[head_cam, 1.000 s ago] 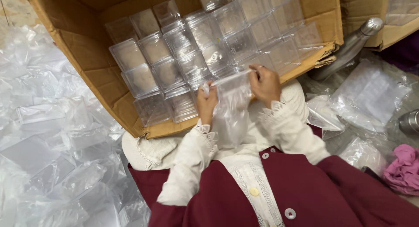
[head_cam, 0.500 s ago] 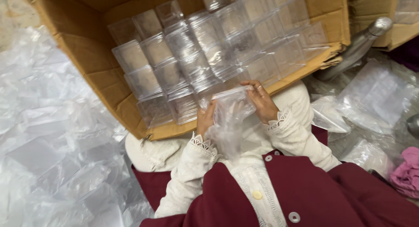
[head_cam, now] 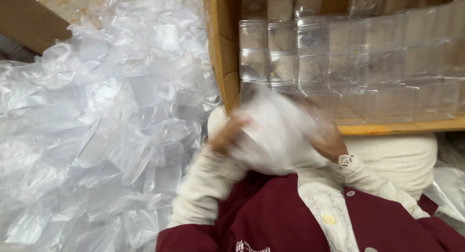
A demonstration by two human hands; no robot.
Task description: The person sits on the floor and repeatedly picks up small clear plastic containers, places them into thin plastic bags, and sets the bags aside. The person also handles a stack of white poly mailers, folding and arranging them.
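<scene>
Both my hands hold a crumpled clear plastic bag [head_cam: 276, 131] in front of my chest, blurred by motion. My left hand [head_cam: 227, 133] grips its left side and my right hand [head_cam: 329, 138] grips its right side. Just behind the bag stands an open cardboard box [head_cam: 225, 53] packed with rows of clear plastic cases [head_cam: 339, 58]. I cannot tell whether anything is inside the bag.
A large heap of empty clear plastic bags [head_cam: 106, 126] fills the left half of the view. A cream cushion or cloth [head_cam: 397, 155] lies under the box edge on the right. More clear plastic [head_cam: 448, 194] shows at the far right.
The view has swung left and closer, so the box now sits at upper right and the bag heap fills the left. My hands have crumpled the bag and moved it quickly.
</scene>
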